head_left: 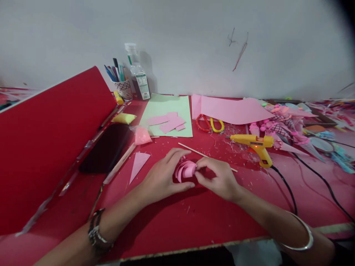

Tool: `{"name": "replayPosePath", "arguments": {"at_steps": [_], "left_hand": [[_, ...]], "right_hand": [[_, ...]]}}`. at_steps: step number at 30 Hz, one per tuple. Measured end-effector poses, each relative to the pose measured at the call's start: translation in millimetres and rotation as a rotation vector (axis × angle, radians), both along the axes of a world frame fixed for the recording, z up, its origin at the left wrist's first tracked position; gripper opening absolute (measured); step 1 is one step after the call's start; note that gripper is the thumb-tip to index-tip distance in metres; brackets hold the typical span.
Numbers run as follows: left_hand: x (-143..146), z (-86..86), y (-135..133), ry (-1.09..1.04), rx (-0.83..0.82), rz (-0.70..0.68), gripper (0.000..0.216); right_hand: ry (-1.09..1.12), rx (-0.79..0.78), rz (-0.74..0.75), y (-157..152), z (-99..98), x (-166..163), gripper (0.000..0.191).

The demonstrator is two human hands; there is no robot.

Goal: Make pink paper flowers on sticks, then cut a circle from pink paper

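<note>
A curled pink paper strip (189, 169), wound into loose loops, stands between my two hands over the red tabletop (177, 225). My right hand (219, 177) pinches the strip's right end between thumb and fingers. On the other side, my left hand (163, 173) curves around the loops with its thumb and fingers spread apart; its palm side is hidden. Left of it lies a pink paper triangle (139, 165). Just beyond my hands is a thin wooden stick (194, 148). A yellow glue gun (253, 142) with an orange light rests to the right.
Pink rectangles (172, 123) lie on a green sheet (166, 103). Scissors (210, 123) lie near a pink sheet (230, 109). Decorated paper cones (285, 125) pile up at right. Cables cross the right side. A red board (55, 140), dark phone (105, 149), pen cup (123, 88) and bottle (141, 81) are left.
</note>
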State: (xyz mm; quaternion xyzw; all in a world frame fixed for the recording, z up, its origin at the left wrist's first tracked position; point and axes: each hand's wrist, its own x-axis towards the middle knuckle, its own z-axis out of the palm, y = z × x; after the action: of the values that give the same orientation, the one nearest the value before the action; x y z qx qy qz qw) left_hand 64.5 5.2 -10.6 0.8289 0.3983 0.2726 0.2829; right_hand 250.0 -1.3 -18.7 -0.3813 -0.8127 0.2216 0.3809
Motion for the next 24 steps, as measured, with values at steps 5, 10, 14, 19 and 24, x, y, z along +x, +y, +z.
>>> {"name": "replayPosePath", "arguments": {"at_steps": [5,10,14,19,24], "left_hand": [[-1.4,-2.2,-0.8,-0.001,-0.036,-0.044,0.047],[-2.5,0.9,-0.8,-0.057,-0.051,-0.085,0.038],[-4.1,2.1,-0.3,-0.118,-0.036,-0.045,0.028],[-7.0,-0.3,0.6,-0.195,-0.055,-0.012,0.025],[-10.4,-3.9,1.3,-0.26,-0.078,-0.047,0.028]], "right_hand": [[0.028,-0.021,-0.013,0.3,-1.2,-0.5,0.007],[0.073,-0.013,0.007,0.2,0.5,0.3,0.007],[0.132,-0.074,-0.001,1.6,2.4,1.0,0.008],[0.202,-0.219,0.004,4.1,0.4,0.3,0.008],[0.367,-0.446,-0.004,5.4,-1.0,0.1,0.003]]}}
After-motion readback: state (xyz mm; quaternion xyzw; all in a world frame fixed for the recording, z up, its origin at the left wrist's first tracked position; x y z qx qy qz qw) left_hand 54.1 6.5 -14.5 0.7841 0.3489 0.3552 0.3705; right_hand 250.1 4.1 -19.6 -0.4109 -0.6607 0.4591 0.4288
